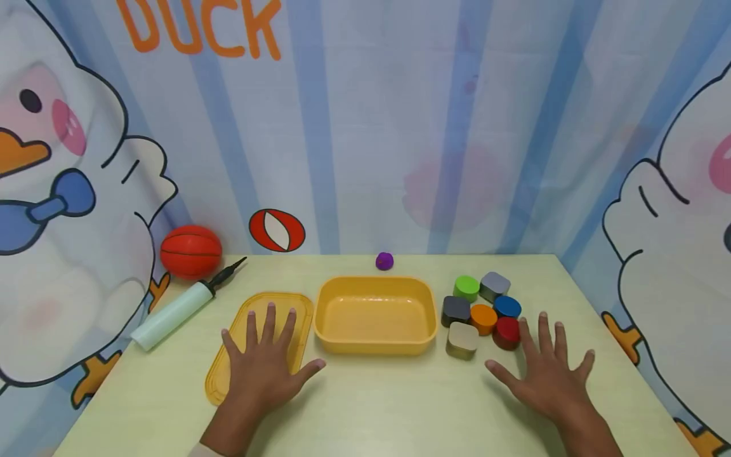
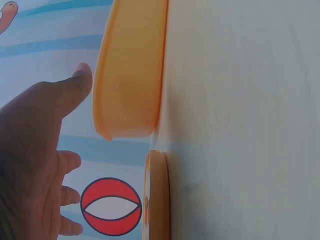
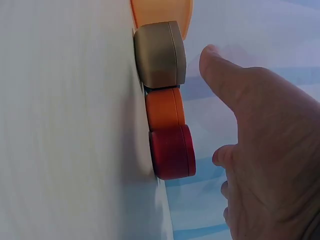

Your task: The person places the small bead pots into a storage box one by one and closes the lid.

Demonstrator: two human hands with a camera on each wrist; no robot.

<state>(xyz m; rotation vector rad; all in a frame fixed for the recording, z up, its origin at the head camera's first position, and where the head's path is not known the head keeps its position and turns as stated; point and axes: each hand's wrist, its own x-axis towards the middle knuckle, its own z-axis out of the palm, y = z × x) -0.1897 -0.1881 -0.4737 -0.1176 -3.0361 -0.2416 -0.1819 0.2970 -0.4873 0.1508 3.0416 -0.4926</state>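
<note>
Yellow plastic catches my eye first: a flat lid [image 1: 302, 315] lies on the pale table [image 1: 377, 406], partly covered from above by the person's left hand [image 1: 263, 374], which is spread wide, fingers straight and thumb stuck out toward the deep yellow box [image 1: 375, 347] just beside the lid. That hand has hold of nothing, and the left wrist view shows it raised above the tabletop. Over on the other side the right hand [image 1: 549, 384] is spread just as wide, palm down and gripping nothing, its fingertips near the red container [image 1: 506, 334]; the right wrist view shows this hand raised too. That container sits at the near right of a close cluster, just beside the orange container [image 1: 483, 319] and the blue container [image 1: 507, 307], with the beige container [image 1: 462, 341] at the front left, the black container [image 1: 456, 311] behind that one, and the green container [image 1: 466, 288] and the grey container [image 1: 494, 286] at the back. The box stands between the lid and this cluster, a small purple object [image 1: 384, 261] behind it by the table's far edge. At the far left, a red ball [image 1: 191, 252] rests near a pale green hand pump [image 1: 172, 315] with a black nozzle
</note>
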